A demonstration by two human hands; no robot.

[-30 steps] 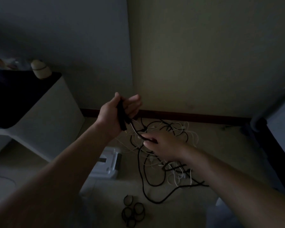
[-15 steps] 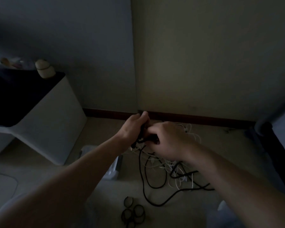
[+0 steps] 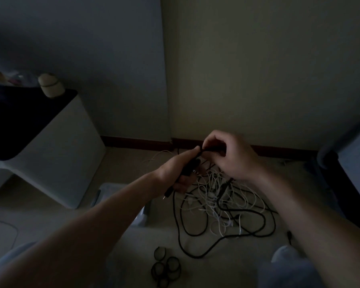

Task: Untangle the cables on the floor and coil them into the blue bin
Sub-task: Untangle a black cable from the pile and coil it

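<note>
Cables (image 3: 222,202) lie tangled on the floor (image 3: 133,246), black and white strands crossing one another just in front of the skirting board. Both hands work above the far edge of the heap.

The left grip (image 3: 180,173) is closed around a folded bundle of black cable (image 3: 188,169), its fingers wrapped round several passes at once. A plug end (image 3: 166,195) sticks out below the heel of the hand, toward the near left. Holding the bundle this way seems to anchor it, so that the gathered turns cannot spring apart.

The right grip (image 3: 233,157) pinches the same black cable between thumb and fingertips, just beside the left fingertips, apparently to lay another turn over the bundle. From there the cable drops into the heap and weaves among the white strands. Each new length probably has to be drawn free before it can be wound.

A pale container (image 3: 110,189) sits on the floor to the left of the heap, partly hidden behind the left forearm. Its colour cannot be told in this dim light and its inside is not visible. It is probably the bin, kept close so a finished coil can be dropped in.

Several small dark rings (image 3: 166,267) lie nearer, apart from the heap.
</note>
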